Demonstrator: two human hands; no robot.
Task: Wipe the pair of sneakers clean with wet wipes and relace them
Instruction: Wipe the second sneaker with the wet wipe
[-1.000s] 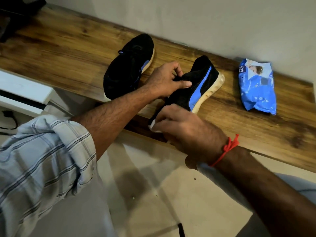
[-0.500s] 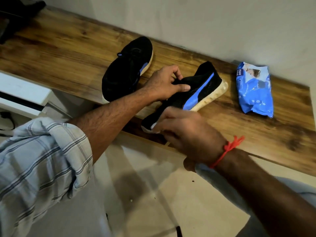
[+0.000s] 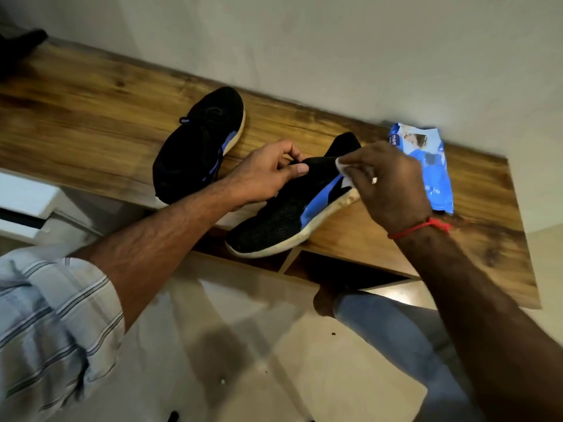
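Your right hand (image 3: pixel 390 184) has travelled from the toe to the heel of the near sneaker (image 3: pixel 289 208), fingers bunched on a white wet wipe (image 3: pixel 342 166) pressed against the heel collar. Your left hand (image 3: pixel 268 172) pinches the tongue edge, steadying the shoe, whose toe overhangs the wooden shelf (image 3: pixel 91 111). The second sneaker (image 3: pixel 198 144) lies just left of it, the blue wipes pack (image 3: pixel 426 166) right. Toe likely done; relacing remains.

just one cam, head-mounted, tilted forward and down at the wooden bench top (image 3: pixel 91 117) running from 10 to 4 o'clock along the wall (image 3: pixel 335 50). Pretty close, arm's reach. Wide lens, floor (image 3: pixel 243 345) fills 6 o'clock. No second view to overlap.
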